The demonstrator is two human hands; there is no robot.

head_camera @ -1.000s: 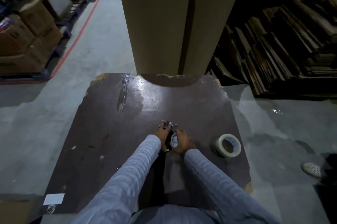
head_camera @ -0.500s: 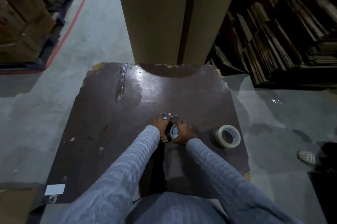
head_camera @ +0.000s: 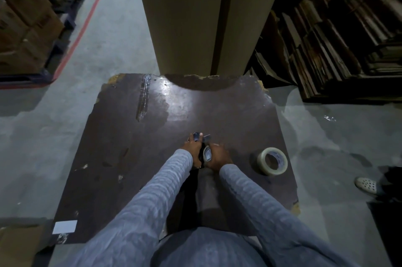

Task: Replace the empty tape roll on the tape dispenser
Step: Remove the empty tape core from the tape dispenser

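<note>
Over the dark brown board [head_camera: 134, 158] my left hand [head_camera: 193, 149] grips a dark tape dispenser [head_camera: 201, 137], whose front end sticks out past my fingers. My right hand [head_camera: 218, 158] holds the small, nearly bare roll core [head_camera: 206, 153] at the dispenser's side. Most of the dispenser body is hidden between my hands. A full roll of pale tape [head_camera: 272, 161] lies tilted on the board to the right of my right hand, untouched.
A tall cardboard sheet stack [head_camera: 204, 16] stands at the board's far edge. Flattened cartons [head_camera: 339, 34] pile up at the right, boxes on pallets [head_camera: 24, 27] at the left. Another person's white shoe [head_camera: 366, 183] is on the floor right. A white label [head_camera: 64, 226] lies near the board's corner.
Both hands stay on the dispenser and core with only slight shifts. The camera has tipped a little, so the board and hands sit higher in view than a second ago.
</note>
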